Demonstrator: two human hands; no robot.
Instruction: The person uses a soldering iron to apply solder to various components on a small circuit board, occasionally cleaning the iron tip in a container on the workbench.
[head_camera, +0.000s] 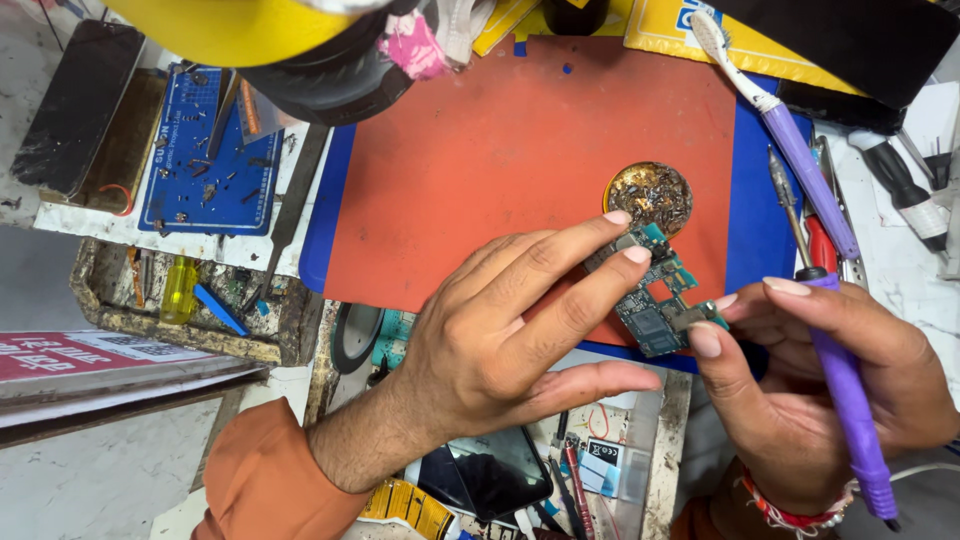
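Both hands pinch one small teal board (655, 295) above the near edge of the orange mat (500, 160). The left hand (500, 340) presses fingertips on its upper end; the right hand (810, 390) clamps the lower corner between thumb and forefinger, and also carries a purple iron (845, 390) along the palm — tip up, off the board. Just beyond the grip sits a tin (648, 195) of crusted residue. Right of it lies a toothbrush (790, 130). As I judge it, soldering is not under way — the board is bare, out of any casing, being held and looked over.
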